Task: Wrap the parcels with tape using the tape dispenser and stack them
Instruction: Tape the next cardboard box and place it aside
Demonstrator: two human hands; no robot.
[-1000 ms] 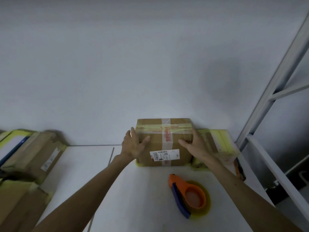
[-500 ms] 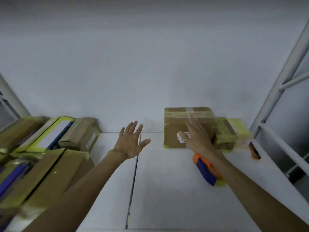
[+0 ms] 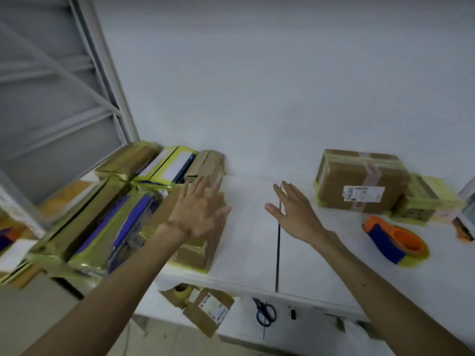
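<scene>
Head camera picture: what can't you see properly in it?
Label on the box, head view: print too small to read.
Left hand, head view: blurred, so it is unclear whether it touches the parcel under it.
Parcel pile, head view: cut off by the left edge.
Orange and black thing, head view: cut off by the right edge, so I cannot tell what it is.

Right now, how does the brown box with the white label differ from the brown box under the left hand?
The labelled box stands untouched by the wall; the left box is partly covered by the left hand. The labelled box shows a white label; the left box shows none. Both are brown cardboard edged with yellow tape.
</scene>
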